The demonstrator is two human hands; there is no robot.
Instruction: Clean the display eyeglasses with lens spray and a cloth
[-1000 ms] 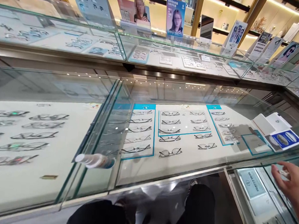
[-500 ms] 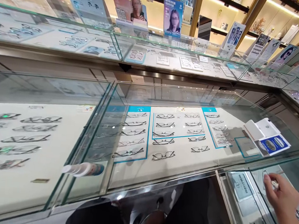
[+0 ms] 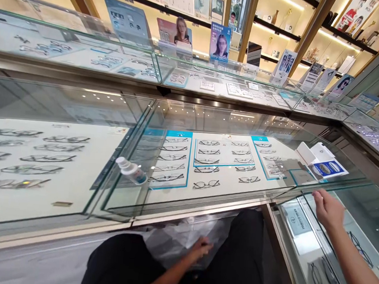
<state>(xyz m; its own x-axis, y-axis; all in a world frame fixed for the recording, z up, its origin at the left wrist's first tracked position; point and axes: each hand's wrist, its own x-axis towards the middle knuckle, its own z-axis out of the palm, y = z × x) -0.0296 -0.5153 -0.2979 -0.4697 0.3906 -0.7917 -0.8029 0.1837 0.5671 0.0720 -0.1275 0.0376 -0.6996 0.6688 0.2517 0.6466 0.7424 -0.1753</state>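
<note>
My right hand (image 3: 329,210) is over the right-hand counter, just below the white and blue box (image 3: 328,168). Its fingers are curled in, and whatever they hold is hidden. Low between my knees, my left hand (image 3: 201,249) has its fingers drawn together in front of crumpled translucent plastic (image 3: 166,244); its contents are too small to make out. A white spray bottle (image 3: 130,171) stands tilted in view on the glass case, away from both hands. Rows of eyeglasses (image 3: 206,184) lie inside the case under the glass.
Glass edges (image 3: 200,210) run along the counter in front of my knees. More glasses (image 3: 317,283) lie in the lower right case. Behind stands another display counter (image 3: 192,100) with upright cards, one a blue poster (image 3: 220,42). Lit shelves line the back wall.
The view has shifted, showing more of my lap. My left hand has come into view from below. My right hand has moved up toward the box; the small white thing at its fingers no longer shows.
</note>
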